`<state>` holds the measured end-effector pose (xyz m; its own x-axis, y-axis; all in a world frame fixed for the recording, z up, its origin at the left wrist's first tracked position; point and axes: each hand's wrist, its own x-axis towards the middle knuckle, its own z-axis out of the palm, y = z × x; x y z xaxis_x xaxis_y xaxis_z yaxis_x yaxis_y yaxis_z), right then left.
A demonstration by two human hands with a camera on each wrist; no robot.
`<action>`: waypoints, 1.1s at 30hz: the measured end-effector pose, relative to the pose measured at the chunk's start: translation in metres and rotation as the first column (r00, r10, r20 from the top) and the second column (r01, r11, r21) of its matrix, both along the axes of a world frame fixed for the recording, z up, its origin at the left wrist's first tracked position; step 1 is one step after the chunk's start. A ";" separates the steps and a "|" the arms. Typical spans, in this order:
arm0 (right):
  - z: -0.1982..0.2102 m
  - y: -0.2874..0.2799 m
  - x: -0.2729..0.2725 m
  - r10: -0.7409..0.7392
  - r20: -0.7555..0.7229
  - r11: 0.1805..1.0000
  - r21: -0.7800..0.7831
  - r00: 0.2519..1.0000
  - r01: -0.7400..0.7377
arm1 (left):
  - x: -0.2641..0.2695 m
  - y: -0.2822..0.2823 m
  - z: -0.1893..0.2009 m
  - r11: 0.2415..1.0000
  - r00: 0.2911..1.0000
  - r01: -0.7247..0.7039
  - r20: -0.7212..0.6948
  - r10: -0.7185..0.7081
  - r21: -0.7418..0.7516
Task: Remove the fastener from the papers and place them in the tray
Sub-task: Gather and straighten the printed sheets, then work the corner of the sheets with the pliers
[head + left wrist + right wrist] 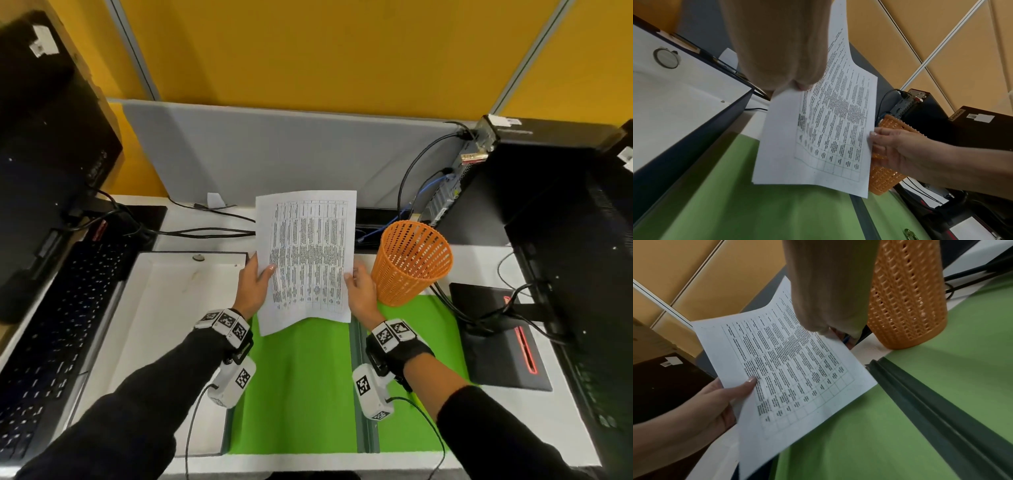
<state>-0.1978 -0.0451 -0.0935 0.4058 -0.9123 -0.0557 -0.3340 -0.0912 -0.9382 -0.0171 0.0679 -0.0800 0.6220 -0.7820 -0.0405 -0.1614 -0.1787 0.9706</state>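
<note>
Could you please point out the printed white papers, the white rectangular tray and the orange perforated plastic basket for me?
printed white papers [308, 253], head view, middle of the printed table.
white rectangular tray [164, 301], head view, bare floor of the tray.
orange perforated plastic basket [409, 270], head view, front of its mesh wall.

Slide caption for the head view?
Both hands, left hand and right hand, hold printed papers above a green mat, beside the white tray.

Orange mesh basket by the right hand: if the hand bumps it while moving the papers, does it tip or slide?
The orange mesh basket is probably light: its walls are perforated all over. It is tall with a base narrower than its rim, so a knock from the right hand near the top would likely tip it. It appears empty, so nothing weighs it down.
</note>
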 end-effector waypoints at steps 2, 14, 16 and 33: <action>-0.010 0.003 -0.013 -0.004 -0.096 1.000 0.007 0.995 0.005 | -0.001 -0.002 -0.003 1.000 1.000 -0.002 -0.010 0.002 0.007; -0.051 0.037 -0.172 -0.095 -0.797 0.993 -0.035 0.596 0.112 | -0.016 -0.011 -0.024 0.999 0.999 0.031 -0.039 -0.029 0.039; -0.051 0.043 -0.179 -0.103 -0.847 0.972 0.025 0.522 0.233 | -0.016 -0.011 -0.028 0.998 0.998 0.029 -0.053 -0.027 0.048; -0.030 0.047 -0.125 0.015 -0.541 0.982 0.168 0.841 0.091 | 0.013 0.004 -0.026 0.998 0.996 -0.064 -0.057 0.065 0.018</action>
<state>-0.3224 0.0018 -0.1233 0.2283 -0.8789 -0.4187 -0.7897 0.0844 -0.6076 -0.0046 0.0721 -0.1059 0.6671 -0.7395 -0.0906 -0.0927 -0.2030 0.9748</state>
